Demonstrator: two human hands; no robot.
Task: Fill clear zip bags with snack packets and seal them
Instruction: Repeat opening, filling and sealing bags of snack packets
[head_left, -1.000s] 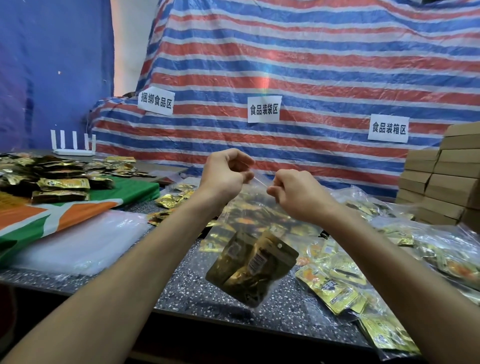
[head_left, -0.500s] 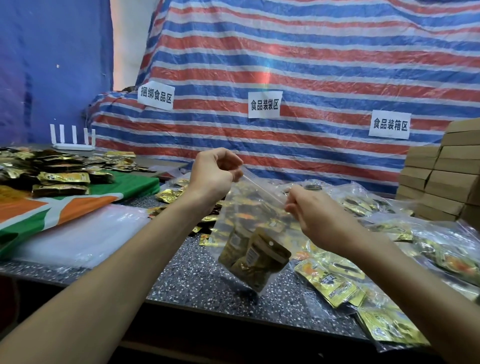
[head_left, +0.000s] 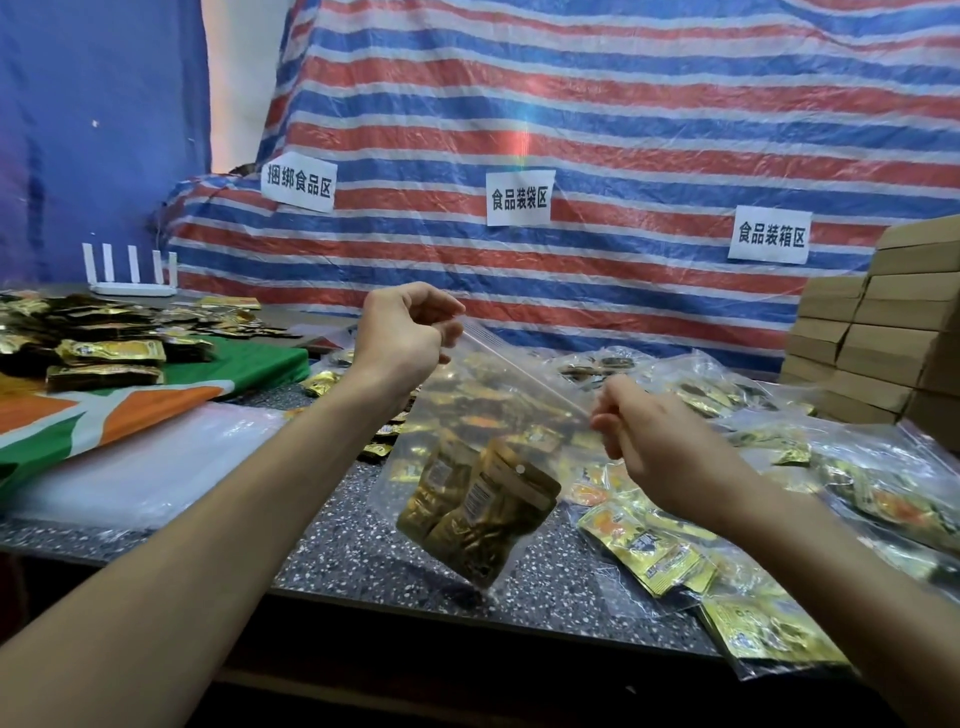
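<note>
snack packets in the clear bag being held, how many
2: the left packet and the right packet overlapping it, both low in the bag. Another could be hidden behind them.

My right hand faces away: fingertips hidden behind knuckles where they meet the zip bag seal. Snack packets inside: print too small to read. Cardboard boxes cut off at rt edge.
</note>
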